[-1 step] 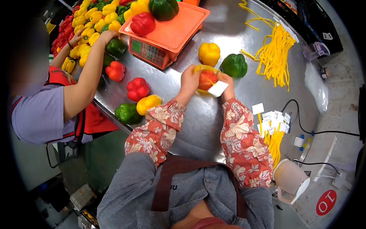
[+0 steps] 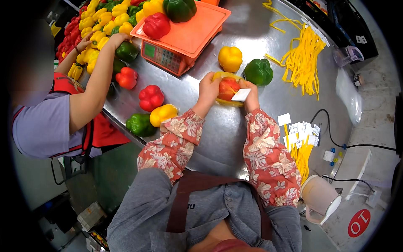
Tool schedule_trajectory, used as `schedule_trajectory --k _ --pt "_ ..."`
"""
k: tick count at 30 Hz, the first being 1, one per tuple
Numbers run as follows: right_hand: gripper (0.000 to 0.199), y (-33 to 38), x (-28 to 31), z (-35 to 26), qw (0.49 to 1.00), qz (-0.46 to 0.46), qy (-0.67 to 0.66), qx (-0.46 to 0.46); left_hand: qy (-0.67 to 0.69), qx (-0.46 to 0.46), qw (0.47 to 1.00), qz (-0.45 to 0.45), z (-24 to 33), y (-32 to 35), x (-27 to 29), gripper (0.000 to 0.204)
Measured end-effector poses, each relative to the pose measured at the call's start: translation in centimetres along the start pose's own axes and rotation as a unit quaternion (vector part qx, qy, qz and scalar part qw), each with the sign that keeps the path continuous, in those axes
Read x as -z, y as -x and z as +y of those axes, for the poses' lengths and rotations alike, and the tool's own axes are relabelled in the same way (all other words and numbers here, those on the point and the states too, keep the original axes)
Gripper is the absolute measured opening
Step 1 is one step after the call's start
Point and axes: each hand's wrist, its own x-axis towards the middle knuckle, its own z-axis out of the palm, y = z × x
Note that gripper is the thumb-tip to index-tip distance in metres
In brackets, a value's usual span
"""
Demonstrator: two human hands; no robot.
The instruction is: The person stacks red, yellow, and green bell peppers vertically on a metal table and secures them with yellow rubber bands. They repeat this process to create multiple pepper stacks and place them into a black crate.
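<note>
My left hand and my right hand both grip a bundle of peppers, a red one against a yellow one, just above the steel table. My right hand also pinches a small white label against the bundle. A loose yellow pepper and a green pepper lie just beyond my hands.
An orange scale at the back carries a red pepper and a green pepper. A co-worker's arm reaches over the pepper pile at left. Yellow ties, white labels and a plastic jug sit at right.
</note>
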Motion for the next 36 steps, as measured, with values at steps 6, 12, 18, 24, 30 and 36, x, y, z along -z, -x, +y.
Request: schedule_trajectory --k 6,12,18,24,30,36 --pt "0.018 1.0 0.4 2.3 0.994 0.092 -0.051 -0.026 0.074 0.063 0.995 0.022 -2.9 0.6 -0.8 0.02" --pt "0.024 -0.9 -1.7 -8.3 0.979 0.038 0.176 0.092 0.345 0.04 0.937 0.037 3.3 -0.5 -1.7 0.015" --pt "0.018 -13.4 -2.5 -13.3 0.911 -0.133 0.381 0.085 0.338 0.07 0.935 0.082 6.8 -5.5 -2.5 0.012" --pt "0.027 -21.5 1.5 -4.1 0.939 -0.201 0.278 0.02 0.324 0.181 0.922 0.11 1.2 -8.3 -3.5 0.011" --pt "0.03 -18.4 -0.3 -6.8 0.94 -0.27 0.141 -0.153 0.208 0.076 0.967 0.125 -0.7 -7.8 -5.0 0.018" --pt "0.035 -8.8 1.6 -20.3 0.903 -0.404 0.102 0.104 0.254 0.013 0.966 -0.043 11.9 -5.0 -4.4 0.019"
